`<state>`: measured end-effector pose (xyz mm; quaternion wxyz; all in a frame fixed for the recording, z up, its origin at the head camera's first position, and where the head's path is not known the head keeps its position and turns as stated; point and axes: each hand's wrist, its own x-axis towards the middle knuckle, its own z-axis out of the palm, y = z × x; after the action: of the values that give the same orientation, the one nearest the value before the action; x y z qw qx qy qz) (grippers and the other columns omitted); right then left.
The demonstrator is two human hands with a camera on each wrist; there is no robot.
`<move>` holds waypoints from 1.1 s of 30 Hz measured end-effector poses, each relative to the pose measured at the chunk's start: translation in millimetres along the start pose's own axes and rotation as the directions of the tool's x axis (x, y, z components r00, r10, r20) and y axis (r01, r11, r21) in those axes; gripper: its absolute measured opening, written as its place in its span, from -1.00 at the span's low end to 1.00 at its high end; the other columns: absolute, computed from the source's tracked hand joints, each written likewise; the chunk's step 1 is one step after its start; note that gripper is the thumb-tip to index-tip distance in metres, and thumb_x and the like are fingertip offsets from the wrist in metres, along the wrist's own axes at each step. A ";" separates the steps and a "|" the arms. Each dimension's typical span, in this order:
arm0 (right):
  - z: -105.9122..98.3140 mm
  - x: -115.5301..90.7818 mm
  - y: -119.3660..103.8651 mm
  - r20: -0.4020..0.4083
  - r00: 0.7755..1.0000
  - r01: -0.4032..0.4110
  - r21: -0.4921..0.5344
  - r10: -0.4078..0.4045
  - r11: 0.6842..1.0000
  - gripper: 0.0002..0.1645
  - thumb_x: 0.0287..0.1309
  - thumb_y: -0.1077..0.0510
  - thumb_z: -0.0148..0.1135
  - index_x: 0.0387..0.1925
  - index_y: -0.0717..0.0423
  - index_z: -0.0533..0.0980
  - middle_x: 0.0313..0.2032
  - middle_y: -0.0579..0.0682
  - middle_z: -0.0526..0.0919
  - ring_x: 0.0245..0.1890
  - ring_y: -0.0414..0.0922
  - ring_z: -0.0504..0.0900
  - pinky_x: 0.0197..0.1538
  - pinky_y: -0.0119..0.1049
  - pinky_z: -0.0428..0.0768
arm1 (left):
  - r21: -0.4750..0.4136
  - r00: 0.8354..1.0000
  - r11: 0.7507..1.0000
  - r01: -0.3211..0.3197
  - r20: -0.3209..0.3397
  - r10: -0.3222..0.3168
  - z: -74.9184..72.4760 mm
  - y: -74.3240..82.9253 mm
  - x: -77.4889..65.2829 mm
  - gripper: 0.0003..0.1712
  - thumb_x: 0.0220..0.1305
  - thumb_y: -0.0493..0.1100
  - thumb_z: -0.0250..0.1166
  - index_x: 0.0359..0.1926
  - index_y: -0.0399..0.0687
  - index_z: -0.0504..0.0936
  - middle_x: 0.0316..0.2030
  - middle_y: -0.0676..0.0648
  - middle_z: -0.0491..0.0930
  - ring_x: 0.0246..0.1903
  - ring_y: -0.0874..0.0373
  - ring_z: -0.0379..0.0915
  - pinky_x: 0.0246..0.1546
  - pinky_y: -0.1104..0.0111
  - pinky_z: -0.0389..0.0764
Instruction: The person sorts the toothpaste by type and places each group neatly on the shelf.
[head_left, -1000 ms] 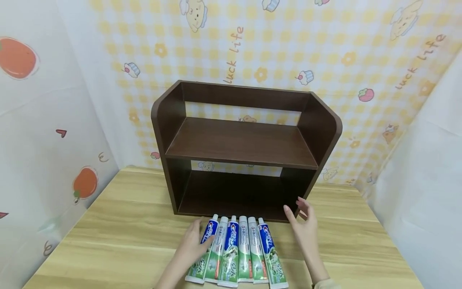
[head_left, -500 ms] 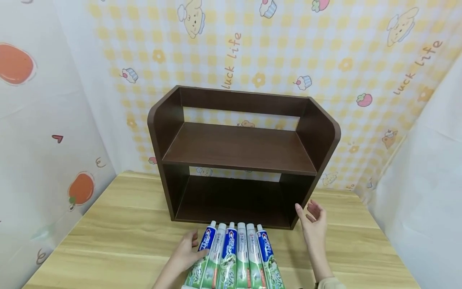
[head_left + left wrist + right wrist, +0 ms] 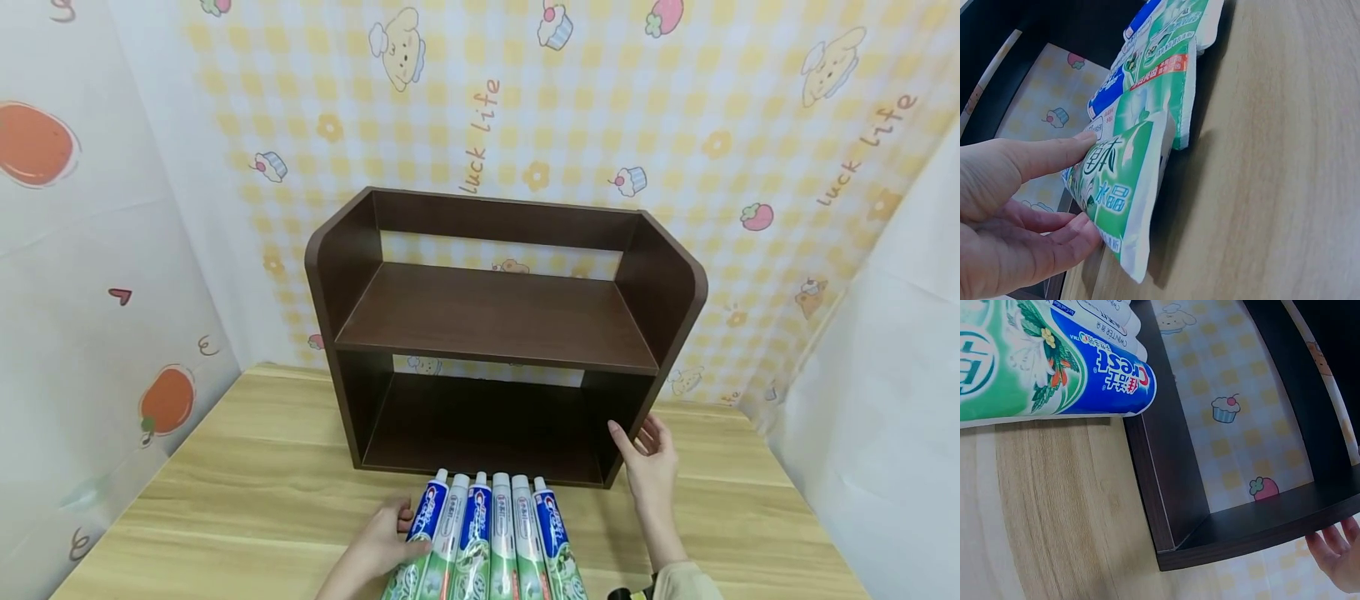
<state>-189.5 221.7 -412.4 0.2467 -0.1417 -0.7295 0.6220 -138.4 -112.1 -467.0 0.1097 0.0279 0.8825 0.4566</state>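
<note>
Shelf unit (image 3: 495,315): centre of my head view, on the worktop (image 3: 247,450), before the wall cloth (image 3: 570,108).
Tubes (image 3: 477,533): six side by side, bottom centre, before the shelf unit.
Left hand (image 3: 378,540): left of centre, on the leftmost tube (image 3: 425,510).
Right hand (image 3: 651,462): lower right, I see it at the shelf unit's right side.

Shelf (image 3: 495,310) in all 3 views

- A cream-beige sleeve (image 3: 686,582) of plain cloth covers the right arm, its cuff at the wrist.
- By the cuff, a small black piece (image 3: 620,594) with a yellow patch, partly cut off.
- Left hand (image 3: 381,537) and right hand (image 3: 651,462): bare.
</note>
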 end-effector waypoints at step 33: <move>10.1 9.6 33.3 -0.097 0.961 0.242 -0.147 -0.257 0.959 -0.70 0.09 0.22 0.22 -0.11 0.20 0.48 -0.16 0.23 0.60 -0.47 -0.52 0.42 -0.40 -0.70 0.44 | 0.048 0.992 0.998 -0.028 0.128 0.022 -8.3 3.1 -3.9 -0.65 -0.07 -0.09 0.41 -0.55 -0.29 0.48 -0.64 -0.04 0.49 -0.67 0.21 0.40 -0.66 0.42 0.52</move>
<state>-206.3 224.4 -444.2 0.3549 -0.1005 -0.7661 0.5263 -136.6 -117.6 -459.2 0.1594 0.0707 0.8843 0.4331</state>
